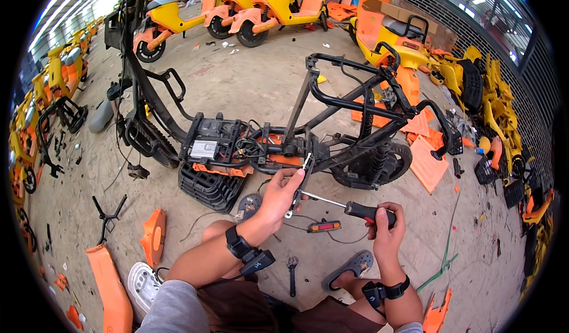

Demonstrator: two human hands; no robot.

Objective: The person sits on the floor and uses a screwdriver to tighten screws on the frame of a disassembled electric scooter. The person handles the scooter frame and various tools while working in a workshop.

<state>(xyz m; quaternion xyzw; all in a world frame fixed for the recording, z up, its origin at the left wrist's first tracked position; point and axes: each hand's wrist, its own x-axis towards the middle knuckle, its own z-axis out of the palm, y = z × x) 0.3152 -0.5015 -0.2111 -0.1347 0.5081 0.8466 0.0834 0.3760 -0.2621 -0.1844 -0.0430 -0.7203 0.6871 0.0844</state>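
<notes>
The stripped black scooter frame stands before me, with a battery tray and a silver box low in its middle. My left hand is closed around a dark metal bar below the frame's middle; small pale metal pieces show above and below the fingers. My right hand grips a screwdriver by its black and red handle, its shaft pointing left to the bar beside my left fingers; the exact contact is too small to tell. A red and amber lamp lies on the floor between my hands.
An adjustable wrench lies between my feet. Orange panels and a black forked part lie at the left. Yellow and orange scooters stand behind and along the left; piles of yellow body parts line the shutter at right.
</notes>
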